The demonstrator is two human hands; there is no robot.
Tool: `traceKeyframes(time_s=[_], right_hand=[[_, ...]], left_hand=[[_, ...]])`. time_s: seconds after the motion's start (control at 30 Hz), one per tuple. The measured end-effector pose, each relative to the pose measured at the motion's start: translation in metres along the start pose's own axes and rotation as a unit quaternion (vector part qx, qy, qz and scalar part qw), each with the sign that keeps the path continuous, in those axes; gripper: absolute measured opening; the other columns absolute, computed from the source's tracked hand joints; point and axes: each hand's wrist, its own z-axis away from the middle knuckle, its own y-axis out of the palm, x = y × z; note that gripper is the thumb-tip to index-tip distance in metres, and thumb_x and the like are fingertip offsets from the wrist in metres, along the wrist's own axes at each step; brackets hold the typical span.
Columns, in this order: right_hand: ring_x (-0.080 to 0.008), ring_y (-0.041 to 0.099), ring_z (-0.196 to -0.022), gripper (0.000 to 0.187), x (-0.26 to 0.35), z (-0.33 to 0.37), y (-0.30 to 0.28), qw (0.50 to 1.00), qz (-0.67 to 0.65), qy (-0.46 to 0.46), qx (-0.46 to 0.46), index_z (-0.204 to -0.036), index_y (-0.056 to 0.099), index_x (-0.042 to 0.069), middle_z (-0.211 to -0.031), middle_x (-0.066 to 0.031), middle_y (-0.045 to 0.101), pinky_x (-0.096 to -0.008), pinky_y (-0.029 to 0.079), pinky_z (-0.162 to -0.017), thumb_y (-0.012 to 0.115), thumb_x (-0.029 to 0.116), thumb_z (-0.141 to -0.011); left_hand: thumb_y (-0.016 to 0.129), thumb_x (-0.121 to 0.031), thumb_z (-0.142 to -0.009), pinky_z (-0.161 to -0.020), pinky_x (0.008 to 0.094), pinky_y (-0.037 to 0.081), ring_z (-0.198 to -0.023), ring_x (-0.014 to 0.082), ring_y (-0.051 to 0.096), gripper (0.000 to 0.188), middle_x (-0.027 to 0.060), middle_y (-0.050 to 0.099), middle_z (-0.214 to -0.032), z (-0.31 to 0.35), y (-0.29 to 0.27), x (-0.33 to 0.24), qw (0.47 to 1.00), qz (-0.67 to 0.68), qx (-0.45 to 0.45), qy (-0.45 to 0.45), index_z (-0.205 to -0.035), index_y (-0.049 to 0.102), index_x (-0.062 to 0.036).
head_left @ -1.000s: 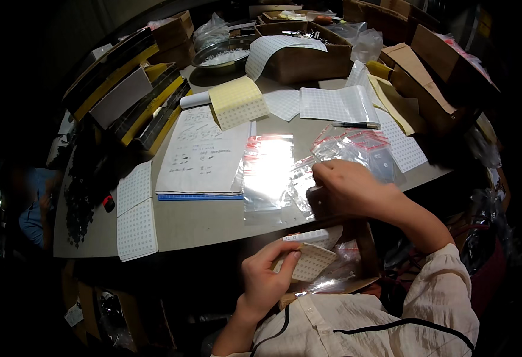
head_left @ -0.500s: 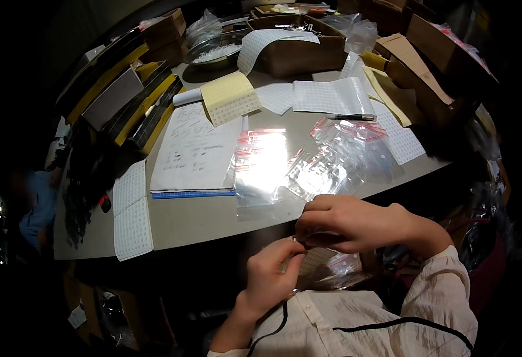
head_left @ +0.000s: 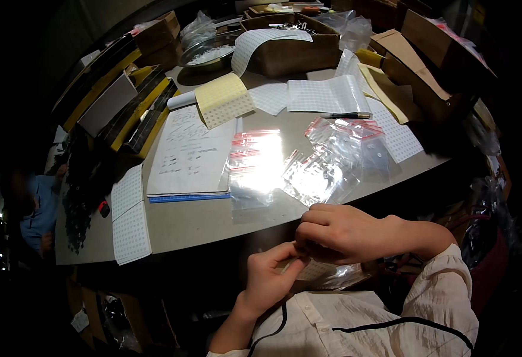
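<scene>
Left hand (head_left: 274,272): clamped on label sheet (head_left: 312,272). Right hand (head_left: 341,233): against left, closure not discernible. Clear bags (head_left: 339,156): beyond grip.

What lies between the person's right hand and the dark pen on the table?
In the head view, a loose heap of clear bags, some with red stripes, lies between the right hand and the dark pen.

This looks like a workshop: sticker sheets (head_left: 131,229), plastic bags (head_left: 326,169), brown boxes (head_left: 296,56).
</scene>
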Motion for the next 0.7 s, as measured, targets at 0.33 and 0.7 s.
traceKeyframes(time_s=[0.33, 0.7], right_hand=[[-0.0113, 0.061, -0.085, 0.015, -0.056, -0.001, -0.041, 0.942, -0.273, 0.184, -0.060, -0.098, 0.064, 0.002, -0.091, -0.0016, 0.066, -0.0289, 0.051, -0.081, 0.072, 0.013, -0.094], [-0.0067, 0.057, -0.079, 0.009, -0.121, -0.008, -0.067, 0.940, -0.221, 0.259, -0.034, -0.096, 0.064, 0.003, -0.085, 0.0015, 0.063, -0.0276, 0.049, -0.071, 0.068, 0.011, -0.095]], left_hand=[[0.070, 0.008, -0.091, -0.086, 0.0259, 0.055, -0.094, 0.0118, 0.070, 0.015, 0.0083, 0.076, -0.100, -0.004, -0.005, -0.007, 0.993, 0.106, -0.020, -0.054, -0.105, 0.074, 0.0050], [0.071, 0.007, -0.090, -0.087, 0.0264, 0.055, -0.095, 0.0122, 0.070, 0.015, 0.0093, 0.077, -0.103, -0.005, -0.005, 0.000, 0.999, 0.021, -0.038, 0.005, -0.104, 0.075, 0.0048]])
